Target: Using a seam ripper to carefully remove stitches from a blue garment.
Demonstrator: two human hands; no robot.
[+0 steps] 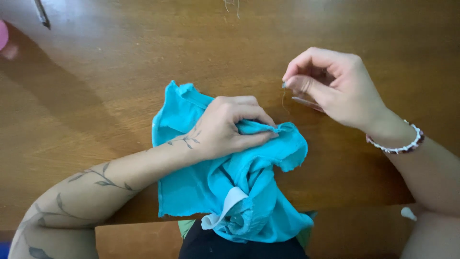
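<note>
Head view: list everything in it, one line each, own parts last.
cloth: one, turquoise with a white band, bunched at the table's near edge
thread: one, thin, dark, running from the right fingers down to the cloth
table: one, brown wood, under everything
pen-like stick: one, dark, top left
pink thing: one, cut off at the left edge
bracelet: one, white beads, right wrist
left hand: one, tattooed forearm, grip on the cloth
right hand: one, pinching the thread
</note>
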